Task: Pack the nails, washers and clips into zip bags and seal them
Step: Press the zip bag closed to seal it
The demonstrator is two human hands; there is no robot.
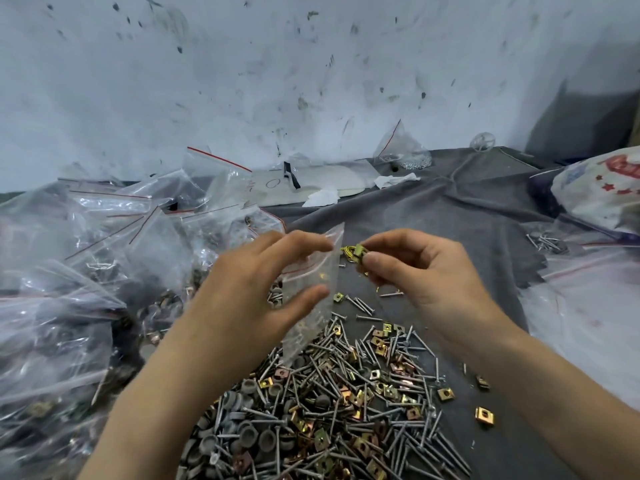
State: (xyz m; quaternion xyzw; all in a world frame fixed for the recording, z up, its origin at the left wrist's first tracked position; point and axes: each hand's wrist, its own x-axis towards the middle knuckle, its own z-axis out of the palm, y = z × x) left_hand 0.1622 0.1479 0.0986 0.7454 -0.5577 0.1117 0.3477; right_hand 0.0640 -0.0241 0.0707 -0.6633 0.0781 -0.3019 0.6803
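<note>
A small clear zip bag (320,299) with a red stripe hangs upright in the middle, and my left hand (256,289) holds it near its mouth between thumb and fingers. Just right of the mouth, my right hand (415,271) pinches several gold metal clips (355,255) at the fingertips. Below both hands a loose heap lies on the grey cloth (450,209): steel nails (346,386), grey round washers (249,434) and gold and copper clips (384,341). A single gold clip (484,415) sits apart at the right.
A big pile of filled and empty zip bags (86,271) covers the left side. More plastic sheeting with a few nails (547,242) lies at the right, under a printed bag (602,192). A stained white wall stands behind, with a bag of small parts (403,152) against it.
</note>
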